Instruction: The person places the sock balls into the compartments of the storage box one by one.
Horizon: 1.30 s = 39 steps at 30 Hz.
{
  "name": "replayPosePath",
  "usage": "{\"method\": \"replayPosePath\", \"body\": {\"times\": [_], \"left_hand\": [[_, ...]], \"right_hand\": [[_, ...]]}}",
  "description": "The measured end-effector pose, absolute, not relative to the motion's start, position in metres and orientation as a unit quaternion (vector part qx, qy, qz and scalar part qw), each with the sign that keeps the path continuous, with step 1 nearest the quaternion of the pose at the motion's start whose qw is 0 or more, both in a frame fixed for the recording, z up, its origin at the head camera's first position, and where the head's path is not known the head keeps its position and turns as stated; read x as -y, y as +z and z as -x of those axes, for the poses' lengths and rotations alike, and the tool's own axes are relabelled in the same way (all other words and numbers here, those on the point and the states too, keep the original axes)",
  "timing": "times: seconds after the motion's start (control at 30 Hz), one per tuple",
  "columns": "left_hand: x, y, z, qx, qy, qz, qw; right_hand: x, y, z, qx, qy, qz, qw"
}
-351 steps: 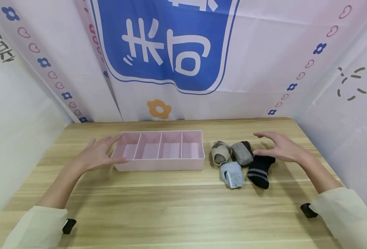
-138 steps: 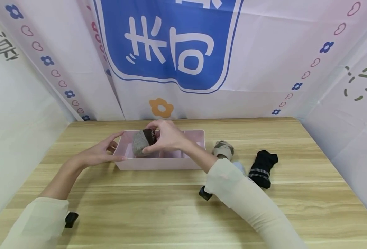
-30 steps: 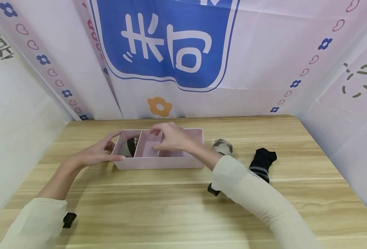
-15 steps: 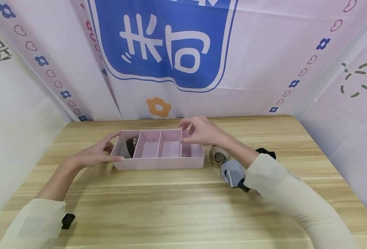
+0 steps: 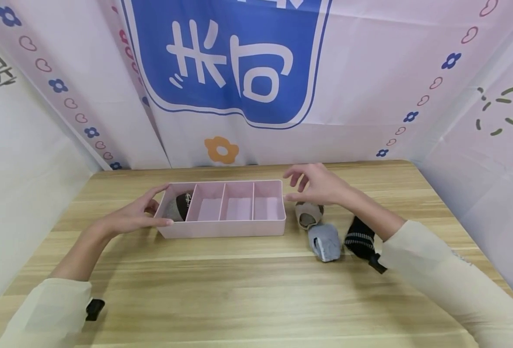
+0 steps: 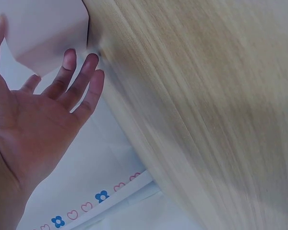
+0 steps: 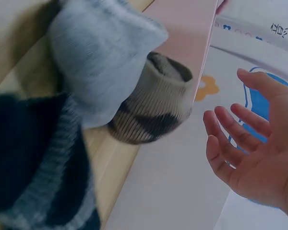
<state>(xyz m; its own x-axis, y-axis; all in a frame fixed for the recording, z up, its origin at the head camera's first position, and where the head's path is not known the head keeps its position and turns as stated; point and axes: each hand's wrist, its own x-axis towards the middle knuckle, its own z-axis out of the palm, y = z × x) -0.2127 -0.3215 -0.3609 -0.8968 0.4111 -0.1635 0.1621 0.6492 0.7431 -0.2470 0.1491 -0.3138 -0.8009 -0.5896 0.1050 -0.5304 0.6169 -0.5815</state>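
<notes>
A pink box (image 5: 223,229) with a row of compartments stands on the table. In its leftmost compartment lies a rolled grey and dark brown sock (image 5: 174,210). My left hand (image 5: 124,216) holds the box's left end, thumb at the front corner and index finger at the back one; its other fingers hang loose in the left wrist view. Just past the box's right end my right hand (image 5: 319,184) hovers with nothing in its relaxed fingers. Close by it sit a beige and brown patterned sock (image 7: 153,103), a light grey-blue sock (image 5: 324,242) and a black striped sock (image 5: 359,239), partly hidden by the forearm.
The wooden table (image 5: 221,295) has its back edge against a printed cloth (image 5: 352,96). White cloth walls close in the left and right sides. A black wrist strap part (image 5: 377,263) hangs below the right sleeve, near the black sock.
Earlier my right hand carried the grey and brown sock from the group on the right into the leftmost compartment. Over the last second it has moved right, off the box. The left hand stays put.
</notes>
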Motion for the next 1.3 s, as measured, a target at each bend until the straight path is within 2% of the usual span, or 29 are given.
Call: {"method": "replayPosePath", "body": {"times": [0.13,0.43,0.87,1.3], "left_hand": [[0.321,-0.361,0.213,-0.894,0.386,-0.162,0.160],[0.321,-0.360,0.213,-0.893,0.386,-0.160,0.165],[0.322,-0.362,0.214,-0.895,0.380,-0.158,0.171],[0.323,-0.364,0.215,-0.898,0.375,-0.155,0.172]], "right_hand": [[-0.165,-0.317,0.245,-0.895,-0.313,0.313,0.044],[-0.196,-0.321,0.236,-0.887,-0.340,0.303,0.081],[-0.233,-0.337,0.222,-0.864,-0.313,0.371,0.130],[-0.233,-0.366,0.209,-0.892,-0.213,0.372,0.140]]}}
